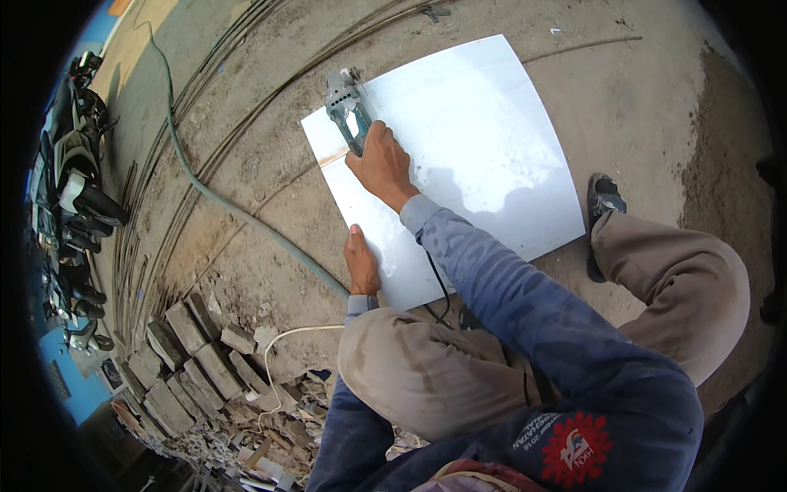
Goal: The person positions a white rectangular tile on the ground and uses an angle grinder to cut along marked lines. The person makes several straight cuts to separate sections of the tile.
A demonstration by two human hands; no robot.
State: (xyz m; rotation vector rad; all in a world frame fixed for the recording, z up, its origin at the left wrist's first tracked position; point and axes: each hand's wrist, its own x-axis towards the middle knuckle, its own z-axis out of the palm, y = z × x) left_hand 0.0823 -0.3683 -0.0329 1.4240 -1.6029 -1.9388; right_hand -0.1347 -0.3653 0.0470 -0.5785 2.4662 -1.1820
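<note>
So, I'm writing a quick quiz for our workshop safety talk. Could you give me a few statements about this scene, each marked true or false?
1. The right hand grips an angle grinder. True.
2. The left hand is on a motorcycle seat. False: it is at the left edge of the white sheet.
3. Parked motorcycles line the left side of the view. True.
4. Both hands wear thick gloves. False: both are bare.
5. Rectangular blocks lie to the left of the person's left knee. True.
6. The sheet lies on a workbench. False: it is down at the dirt ground.
</note>
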